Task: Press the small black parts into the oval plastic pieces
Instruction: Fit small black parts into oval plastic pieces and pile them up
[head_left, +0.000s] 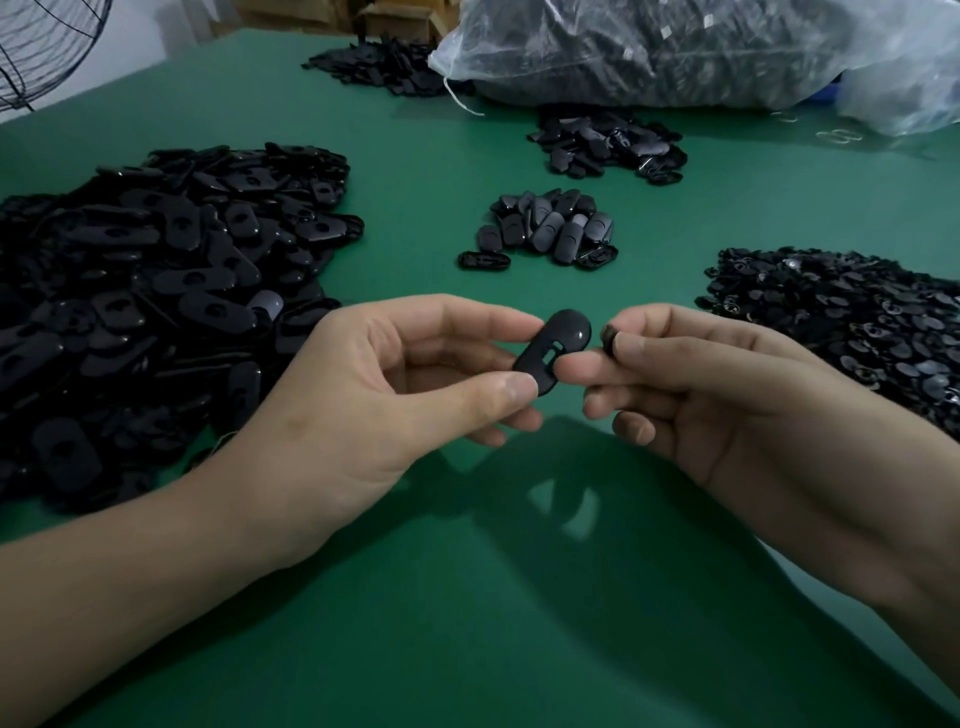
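Note:
My left hand (395, 384) pinches a black oval plastic piece (563, 338) between thumb and fingers, above the green table. The piece is tilted and a slot shows in its middle. My right hand (727, 395) pinches a small black part (608, 335) at its fingertips, just right of the oval piece's upper end. A right finger touches the oval piece's lower edge. A large heap of oval pieces (156, 291) lies at the left. A heap of small black parts (852, 322) lies at the right.
A small pile of oval pieces (550, 228) sits in the middle of the green table (467, 623), with two more piles (608, 148) (379, 65) behind. A clear plastic bag of parts (675, 47) lies at the back right. A wire fan guard (41, 47) stands at the back left.

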